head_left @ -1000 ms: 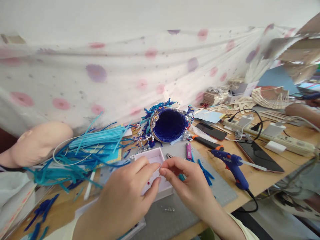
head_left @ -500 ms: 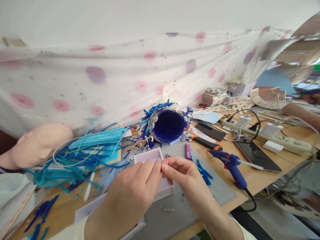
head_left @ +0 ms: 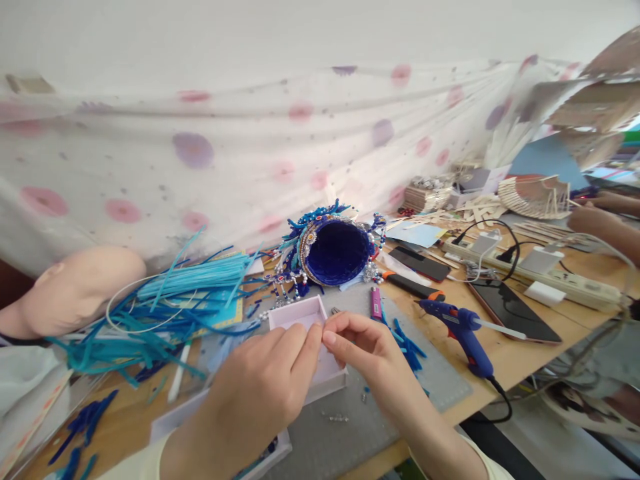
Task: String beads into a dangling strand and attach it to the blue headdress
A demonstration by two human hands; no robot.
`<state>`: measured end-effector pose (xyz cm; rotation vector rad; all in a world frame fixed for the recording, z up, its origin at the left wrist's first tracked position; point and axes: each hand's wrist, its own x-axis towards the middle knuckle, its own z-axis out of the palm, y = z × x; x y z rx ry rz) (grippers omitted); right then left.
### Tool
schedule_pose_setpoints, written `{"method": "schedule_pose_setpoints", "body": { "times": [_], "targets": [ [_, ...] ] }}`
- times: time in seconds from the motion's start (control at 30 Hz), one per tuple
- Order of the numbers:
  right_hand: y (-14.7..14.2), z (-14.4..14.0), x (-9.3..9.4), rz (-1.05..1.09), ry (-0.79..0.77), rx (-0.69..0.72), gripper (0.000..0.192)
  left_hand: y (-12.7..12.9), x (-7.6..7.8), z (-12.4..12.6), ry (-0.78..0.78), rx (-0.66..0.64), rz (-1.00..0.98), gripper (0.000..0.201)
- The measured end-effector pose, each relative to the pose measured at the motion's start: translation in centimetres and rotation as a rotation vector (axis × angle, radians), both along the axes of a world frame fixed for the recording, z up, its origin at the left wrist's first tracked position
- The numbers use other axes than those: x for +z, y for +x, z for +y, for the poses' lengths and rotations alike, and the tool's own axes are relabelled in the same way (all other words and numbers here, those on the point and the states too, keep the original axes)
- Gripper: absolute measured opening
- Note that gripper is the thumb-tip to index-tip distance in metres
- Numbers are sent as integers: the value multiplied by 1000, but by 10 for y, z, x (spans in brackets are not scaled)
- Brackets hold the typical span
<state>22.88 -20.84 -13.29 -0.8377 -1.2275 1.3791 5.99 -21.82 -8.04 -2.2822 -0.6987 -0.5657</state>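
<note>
Head view — both hands' fingers [head_left: 314, 337] pinched together

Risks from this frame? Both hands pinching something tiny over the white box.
1. The left hand and right hand meet fingertip to fingertip over the white box; whatever they pinch is too small to make out, so a slip could lose it among the loose beads on the grey mat.
2. The blue glue gun lies close to the right hand; its cable hangs off the table edge and could snag.

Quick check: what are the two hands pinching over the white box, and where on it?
Cannot tell: left hand and right hand meet fingertip to fingertip above the white box; anything pinched is too small to see.
</note>
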Motion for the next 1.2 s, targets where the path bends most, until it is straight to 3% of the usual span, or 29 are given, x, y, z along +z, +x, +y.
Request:
{"method": "schedule_pose_setpoints", "body": {
  "times": [0.53,0.73,1.0,1.2],
  "targets": [
    [-2,-4,3,69,-75,86,30,-10,-1,-5,-86,-34,-1,22],
    [1,-7,6,0,-17,95,31,-11,0,-4,-120,-58,-53,25],
    [5,-11,8,-136,188,110,28,-13,2,-6,-88,-91,6,15],
    [5,-14,7,-135,142,188,31,-13,3,-2,-84,-152,58,16]
  ]
}}
